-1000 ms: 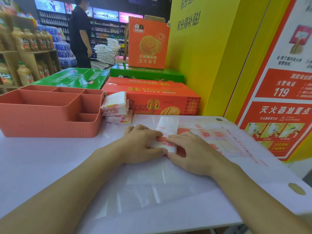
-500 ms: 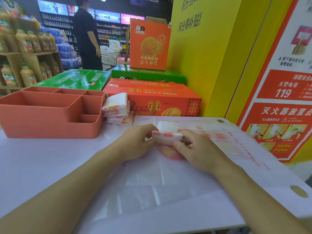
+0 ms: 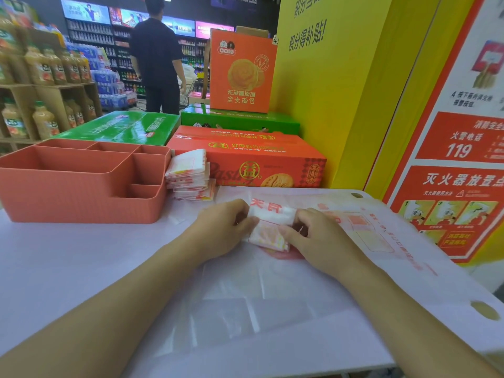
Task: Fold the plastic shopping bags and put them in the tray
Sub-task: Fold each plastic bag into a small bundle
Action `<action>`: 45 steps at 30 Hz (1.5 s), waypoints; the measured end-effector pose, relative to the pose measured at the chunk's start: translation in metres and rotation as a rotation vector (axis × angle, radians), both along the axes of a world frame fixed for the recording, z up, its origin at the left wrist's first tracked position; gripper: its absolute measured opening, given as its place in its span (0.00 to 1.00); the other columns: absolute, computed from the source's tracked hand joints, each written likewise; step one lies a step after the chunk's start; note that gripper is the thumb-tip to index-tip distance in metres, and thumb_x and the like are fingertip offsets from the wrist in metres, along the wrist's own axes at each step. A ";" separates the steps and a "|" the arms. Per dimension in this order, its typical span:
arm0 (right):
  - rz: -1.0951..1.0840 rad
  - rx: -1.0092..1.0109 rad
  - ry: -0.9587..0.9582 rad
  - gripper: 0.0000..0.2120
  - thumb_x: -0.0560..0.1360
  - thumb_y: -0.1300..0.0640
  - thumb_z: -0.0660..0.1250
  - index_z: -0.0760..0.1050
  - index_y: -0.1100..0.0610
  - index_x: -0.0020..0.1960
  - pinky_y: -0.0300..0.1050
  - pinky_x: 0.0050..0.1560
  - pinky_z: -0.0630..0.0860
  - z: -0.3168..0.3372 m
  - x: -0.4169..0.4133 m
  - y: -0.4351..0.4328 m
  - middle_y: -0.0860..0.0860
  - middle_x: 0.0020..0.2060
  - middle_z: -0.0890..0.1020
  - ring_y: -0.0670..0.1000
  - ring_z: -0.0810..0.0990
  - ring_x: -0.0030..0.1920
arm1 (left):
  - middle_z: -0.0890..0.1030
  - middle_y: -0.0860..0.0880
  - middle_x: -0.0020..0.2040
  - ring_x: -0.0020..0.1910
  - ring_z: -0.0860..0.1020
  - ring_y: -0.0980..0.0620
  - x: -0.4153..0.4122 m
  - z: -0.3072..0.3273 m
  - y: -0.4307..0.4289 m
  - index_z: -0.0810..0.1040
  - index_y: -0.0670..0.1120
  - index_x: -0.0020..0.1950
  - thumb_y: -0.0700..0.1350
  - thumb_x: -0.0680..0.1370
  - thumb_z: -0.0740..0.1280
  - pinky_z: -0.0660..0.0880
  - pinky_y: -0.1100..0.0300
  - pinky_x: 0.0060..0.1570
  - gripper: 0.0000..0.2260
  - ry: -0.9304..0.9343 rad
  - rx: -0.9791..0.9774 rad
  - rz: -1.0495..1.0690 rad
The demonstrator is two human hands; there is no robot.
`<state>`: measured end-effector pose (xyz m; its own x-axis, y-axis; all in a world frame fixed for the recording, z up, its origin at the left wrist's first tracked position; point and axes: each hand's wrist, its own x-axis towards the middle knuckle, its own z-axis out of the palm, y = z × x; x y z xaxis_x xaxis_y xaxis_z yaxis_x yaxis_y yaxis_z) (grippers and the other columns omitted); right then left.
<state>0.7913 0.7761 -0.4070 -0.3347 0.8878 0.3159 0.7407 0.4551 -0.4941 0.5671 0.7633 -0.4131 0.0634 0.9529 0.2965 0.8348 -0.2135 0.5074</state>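
Note:
A small folded plastic bag (image 3: pixel 270 225), white with red print, lies at the table's middle. My left hand (image 3: pixel 223 227) grips its left edge and my right hand (image 3: pixel 319 241) pinches its right edge, fingers curled round it. Under it lie flat unfolded plastic bags (image 3: pixel 368 241), spread across the right half of the table. A stack of folded bags (image 3: pixel 189 174) sits just right of the salmon compartment tray (image 3: pixel 81 203), which stands at the left with nothing visible in its compartments.
Orange and green cartons (image 3: pixel 245 156) are piled behind the table, with an upright orange box (image 3: pixel 241 72) on top. A yellow wall (image 3: pixel 341 91) and a red poster (image 3: pixel 458 173) close the right. A drinks shelf (image 3: pixel 41 105) stands far left; a person (image 3: pixel 158 64) stands far back.
The bag lay flatter under my hands a second ago; it has since been folded over into a thicker, compact packet, and both hands now hold its ends. The camera moved slightly.

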 end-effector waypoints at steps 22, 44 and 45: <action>0.150 -0.081 -0.543 0.26 0.87 0.46 0.45 0.52 0.52 0.83 0.48 0.79 0.49 -0.001 -0.017 -0.005 0.45 0.82 0.51 0.45 0.46 0.82 | 0.52 0.64 0.80 0.80 0.54 0.52 0.011 -0.002 -0.003 0.55 0.62 0.80 0.63 0.83 0.43 0.53 0.46 0.70 0.24 0.506 -0.221 -0.103; 0.090 -0.059 -0.199 0.21 0.82 0.33 0.50 0.73 0.44 0.61 0.53 0.58 0.74 0.004 -0.011 -0.009 0.43 0.56 0.81 0.49 0.76 0.58 | 0.77 0.58 0.54 0.58 0.73 0.51 -0.004 0.017 -0.016 0.75 0.57 0.57 0.75 0.70 0.50 0.65 0.52 0.56 0.30 0.240 0.031 0.014; 0.079 -0.066 -0.156 0.22 0.81 0.32 0.48 0.74 0.44 0.58 0.52 0.55 0.74 0.005 -0.011 -0.009 0.42 0.53 0.81 0.48 0.77 0.55 | 0.78 0.58 0.46 0.50 0.75 0.52 -0.001 0.020 -0.018 0.76 0.54 0.50 0.74 0.72 0.53 0.68 0.53 0.49 0.26 0.171 0.051 0.039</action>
